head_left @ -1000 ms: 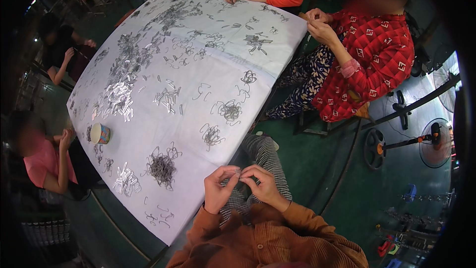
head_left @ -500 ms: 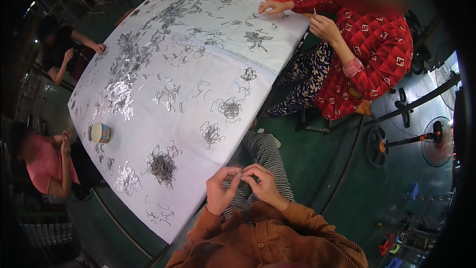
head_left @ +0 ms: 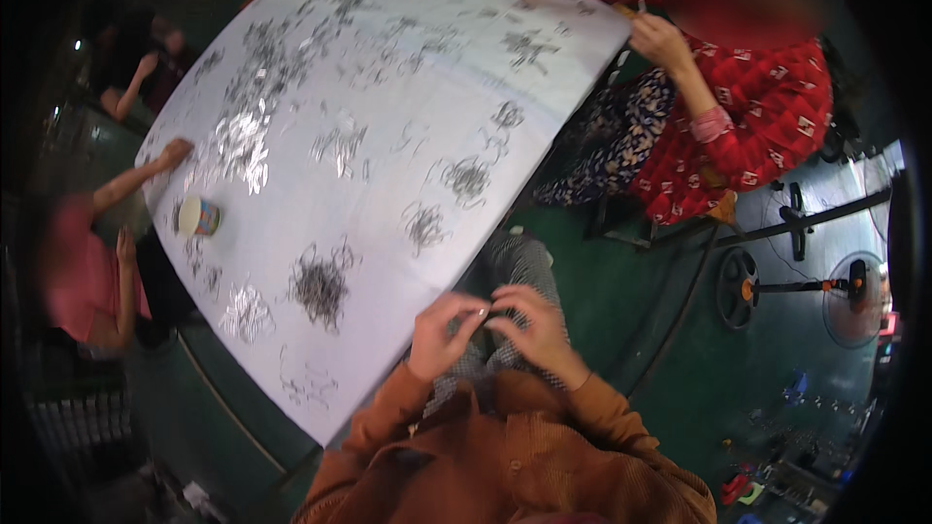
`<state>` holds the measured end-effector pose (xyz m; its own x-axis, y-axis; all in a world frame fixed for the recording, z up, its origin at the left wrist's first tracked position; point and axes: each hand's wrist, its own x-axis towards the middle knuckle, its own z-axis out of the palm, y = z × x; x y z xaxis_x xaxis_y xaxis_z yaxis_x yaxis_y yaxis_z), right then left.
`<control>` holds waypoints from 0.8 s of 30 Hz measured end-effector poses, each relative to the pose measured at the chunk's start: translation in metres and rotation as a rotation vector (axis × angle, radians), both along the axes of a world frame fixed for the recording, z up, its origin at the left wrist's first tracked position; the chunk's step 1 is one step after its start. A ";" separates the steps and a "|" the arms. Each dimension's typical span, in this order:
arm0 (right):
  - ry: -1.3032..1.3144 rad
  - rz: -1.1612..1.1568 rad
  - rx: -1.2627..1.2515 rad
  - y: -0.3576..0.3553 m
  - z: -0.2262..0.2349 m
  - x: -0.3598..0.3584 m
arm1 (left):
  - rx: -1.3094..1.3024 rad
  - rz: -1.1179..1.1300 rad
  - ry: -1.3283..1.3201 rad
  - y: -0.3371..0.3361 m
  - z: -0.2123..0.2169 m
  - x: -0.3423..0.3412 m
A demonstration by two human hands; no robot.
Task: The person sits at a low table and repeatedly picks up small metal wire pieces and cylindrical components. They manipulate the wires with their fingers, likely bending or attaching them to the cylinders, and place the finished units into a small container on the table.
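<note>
Above my lap, just off the table's near edge, my left hand and my right hand face each other with pinched fingertips. A tiny shiny bit shows at the left fingertips; blur and the fingers hide what exactly is pinched. The closest heap on the white-covered table is a tangle of dark bent wire hooks. Left of it lies a pile of short silvery metal strips. Smaller clusters of hooks lie along the edge on my side.
A paper cup stands near the left edge. More silvery pieces spread up the table. A person in pink and one in patterned red sit at the sides. A fan stands at the right.
My view has shifted, and my hands remain pinched together. The person in pink has parted their hands and reached one onto the table. The person in black has drawn a hand back from it.
</note>
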<state>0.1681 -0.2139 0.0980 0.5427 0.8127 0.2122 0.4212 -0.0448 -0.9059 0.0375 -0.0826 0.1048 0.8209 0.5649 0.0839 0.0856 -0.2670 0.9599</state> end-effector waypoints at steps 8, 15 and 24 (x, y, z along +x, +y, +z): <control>0.679 1.192 0.863 -0.012 0.142 0.082 | 0.054 -0.167 0.002 0.035 -0.039 0.001; 0.548 1.145 0.657 0.019 0.269 0.068 | -0.015 -0.174 0.003 0.045 -0.058 -0.002; 0.364 1.526 0.648 0.057 0.229 0.066 | -0.012 -0.208 -0.006 0.049 -0.060 -0.002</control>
